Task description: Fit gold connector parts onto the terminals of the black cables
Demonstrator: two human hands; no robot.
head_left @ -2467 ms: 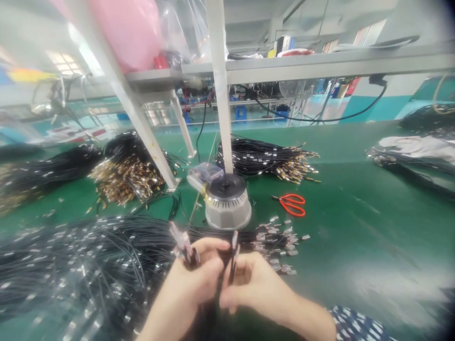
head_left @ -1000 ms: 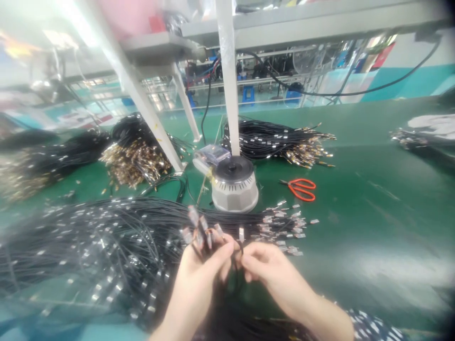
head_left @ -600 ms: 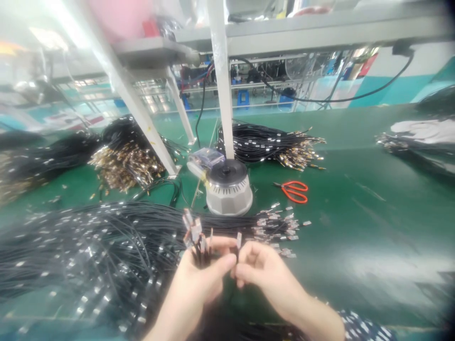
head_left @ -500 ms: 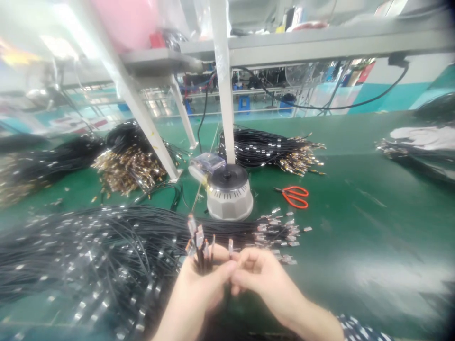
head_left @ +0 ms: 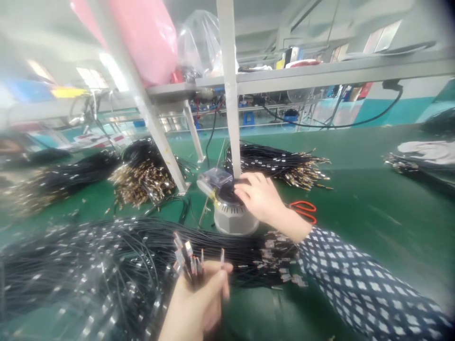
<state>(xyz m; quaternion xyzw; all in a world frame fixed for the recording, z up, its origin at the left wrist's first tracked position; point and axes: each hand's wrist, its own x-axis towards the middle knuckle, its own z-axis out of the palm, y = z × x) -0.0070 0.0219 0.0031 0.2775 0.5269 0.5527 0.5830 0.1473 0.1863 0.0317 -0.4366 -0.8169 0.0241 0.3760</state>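
My left hand (head_left: pixel 204 296) is closed around several black cables (head_left: pixel 192 270), whose metal-tipped ends stick up; one cable end stands apart by the fingertips. My right hand (head_left: pixel 258 195) reaches over the round grey device (head_left: pixel 235 220), its fingertips at the black top, which they partly cover. Whether those fingers hold anything is too small to tell. Beneath and beside my left hand, a large bundle of black cables (head_left: pixel 135 237) spreads from the left, its connector ends to the right below my right forearm.
Orange-handled scissors (head_left: pixel 304 207) lie partly behind my right forearm. Cable bundles with gold tips (head_left: pixel 142 182) lie at the back left, another (head_left: pixel 280 163) behind the device. White shelf posts (head_left: pixel 231 90) stand on the green table (head_left: pixel 355 208).
My right hand has left my left hand and moved up and forward to the device's top. The left still holds its cables, slightly lower. The view has tilted up.
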